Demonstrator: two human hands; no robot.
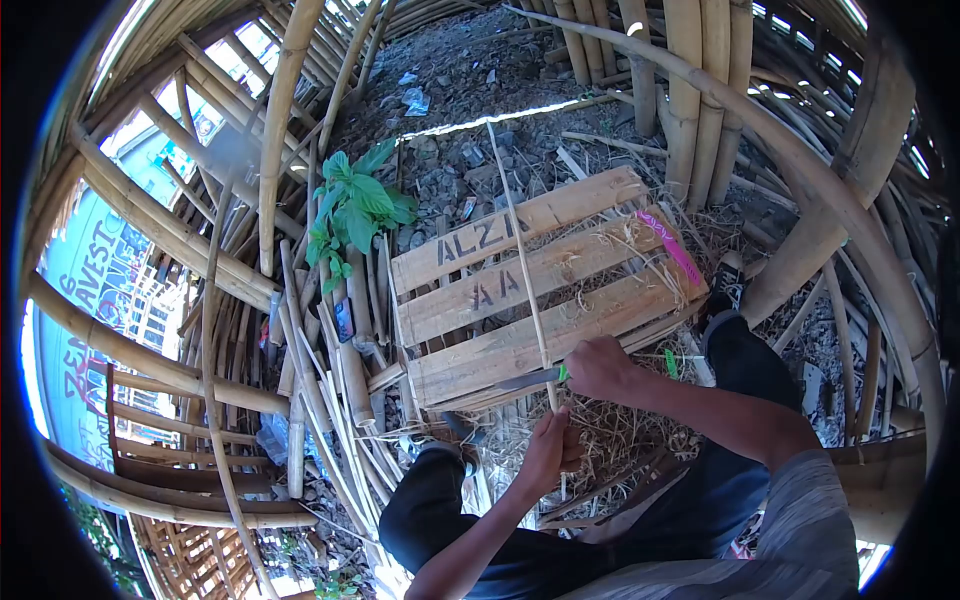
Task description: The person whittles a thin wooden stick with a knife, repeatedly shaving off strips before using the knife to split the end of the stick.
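Observation:
My right hand is closed round the green handle of a knife, whose blade points left across a thin bamboo strip. Just below the blade, my left hand grips the lower end of that strip. The strip runs upward from my left hand, over a slatted wooden crate with dark letters on its slats, and past its far edge. A pink strip lies on the crate's right end, among pale shavings.
A leafy green plant grows left of the crate. Cut bamboo pieces lie at the left. Thick bamboo poles stand at the right, and a bamboo lattice rises on the left. Shavings cover the ground between my legs.

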